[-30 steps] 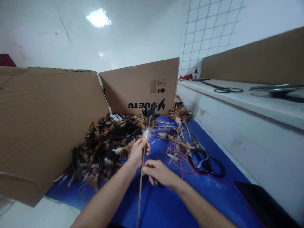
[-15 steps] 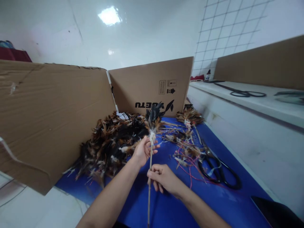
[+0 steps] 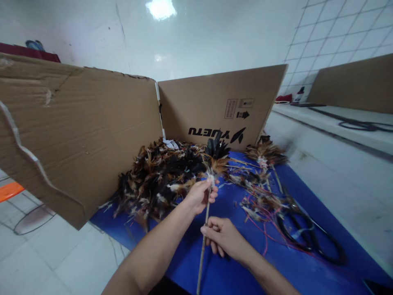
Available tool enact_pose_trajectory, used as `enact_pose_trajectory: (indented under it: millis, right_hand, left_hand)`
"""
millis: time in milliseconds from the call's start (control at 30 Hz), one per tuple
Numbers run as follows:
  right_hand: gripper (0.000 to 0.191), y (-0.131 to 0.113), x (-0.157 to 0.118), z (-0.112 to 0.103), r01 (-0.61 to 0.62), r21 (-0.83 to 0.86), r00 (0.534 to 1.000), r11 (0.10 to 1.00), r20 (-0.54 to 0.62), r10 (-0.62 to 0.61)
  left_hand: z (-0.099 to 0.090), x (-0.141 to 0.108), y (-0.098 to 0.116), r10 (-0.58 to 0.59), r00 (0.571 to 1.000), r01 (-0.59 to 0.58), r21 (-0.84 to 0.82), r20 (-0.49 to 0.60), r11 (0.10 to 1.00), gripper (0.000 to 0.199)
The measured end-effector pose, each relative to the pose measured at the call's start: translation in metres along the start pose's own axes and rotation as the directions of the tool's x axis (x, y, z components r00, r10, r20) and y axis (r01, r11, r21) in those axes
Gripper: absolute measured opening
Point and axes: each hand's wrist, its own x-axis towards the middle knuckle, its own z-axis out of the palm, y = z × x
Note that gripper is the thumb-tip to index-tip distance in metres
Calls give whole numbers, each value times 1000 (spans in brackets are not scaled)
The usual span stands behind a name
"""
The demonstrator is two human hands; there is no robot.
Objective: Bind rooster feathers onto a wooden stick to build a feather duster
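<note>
A thin wooden stick [image 3: 201,258] runs up from the lower edge, topped by a tuft of black and brown feathers [image 3: 217,152] with a whitish base. My left hand [image 3: 201,194] is closed round the stick just under the tuft, its thumb at the pale feather base. Lower down, my right hand [image 3: 222,235] pinches the stick between thumb and curled fingers. Behind and left of my hands spreads a large pile of loose black and brown feathers [image 3: 162,180].
Large black-handled scissors [image 3: 307,233] lie at right beside pink string [image 3: 265,237] and feather scraps. A second feather bundle [image 3: 267,153] rests farther back on the blue tabletop [image 3: 245,262]. Cardboard panels [image 3: 116,106] wall the left and back. A white ledge [image 3: 331,119] holds another scissors.
My left fingers, looser around the stick before, now close at the feather base. The right hand keeps its pinch. The whole view has swung left, so things appear farther right.
</note>
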Motion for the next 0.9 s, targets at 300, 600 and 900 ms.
enact_pose_trajectory:
  millis: [300, 600, 900]
  right_hand:
    - [37, -1, -3, -3, -30, -89, 999, 996, 26, 32]
    - [30, -17, -10, -29, 41, -469, 902, 882, -362, -235]
    - [14, -47, -9, 6, 293, -831, 653, 473, -187, -734]
  left_hand:
    - [-5, -3, -1, -103, 983, 128, -164, 152, 978, 23]
    - [-21, 8, -21, -181, 976, 201, -178, 120, 963, 23]
    - [-11, 0, -31, -177, 981, 177, 5, 78, 984, 34]
